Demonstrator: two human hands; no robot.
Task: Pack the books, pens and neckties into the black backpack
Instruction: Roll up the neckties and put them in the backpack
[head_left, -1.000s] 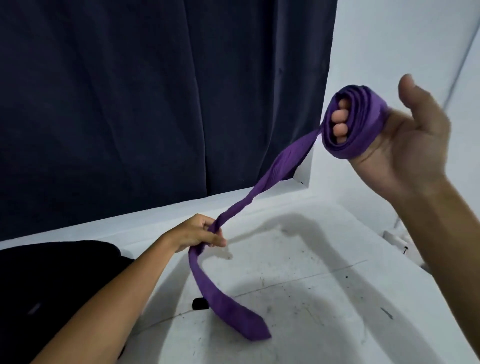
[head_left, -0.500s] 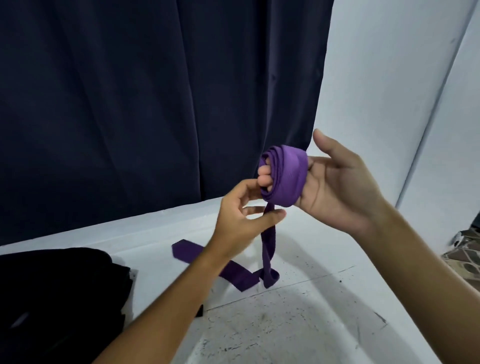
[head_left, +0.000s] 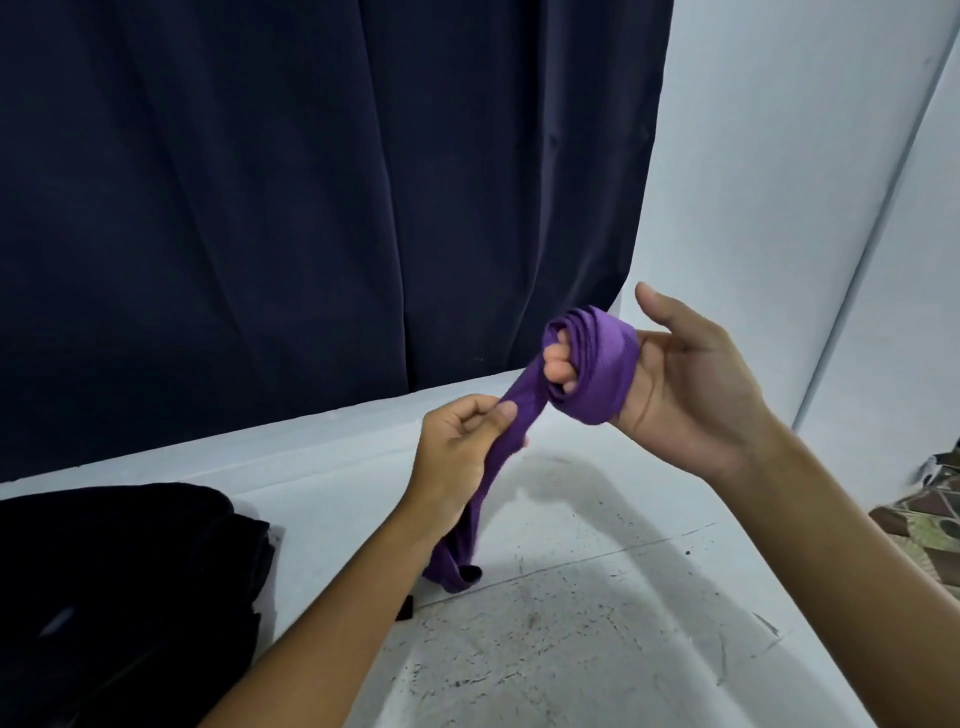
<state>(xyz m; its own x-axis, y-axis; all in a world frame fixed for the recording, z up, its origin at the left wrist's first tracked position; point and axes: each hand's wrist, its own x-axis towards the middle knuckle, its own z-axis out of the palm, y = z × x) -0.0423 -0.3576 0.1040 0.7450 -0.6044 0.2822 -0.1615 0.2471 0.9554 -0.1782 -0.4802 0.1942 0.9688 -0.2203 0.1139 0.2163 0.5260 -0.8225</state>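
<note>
A purple necktie (head_left: 605, 364) is wound in several turns around the fingers of my right hand (head_left: 680, 384), held up above the white table. My left hand (head_left: 462, 441) pinches the loose tail just below and left of the coil. The rest of the tail hangs down behind my left wrist and its end rests folded on the table. The black backpack (head_left: 119, 582) lies at the left edge of the table, partly out of frame. No books or pens are visible.
The white table (head_left: 571, 649) is scuffed, with a thin seam line across it. A small black object (head_left: 404, 608) lies by my left forearm. A dark curtain (head_left: 311, 197) hangs behind, a white wall stands to the right, and patterned floor (head_left: 930, 525) shows past the table's right edge.
My right hand came down from high right towards the middle with more turns of tie on it. My left hand slid along the tail, which is now much shorter.
</note>
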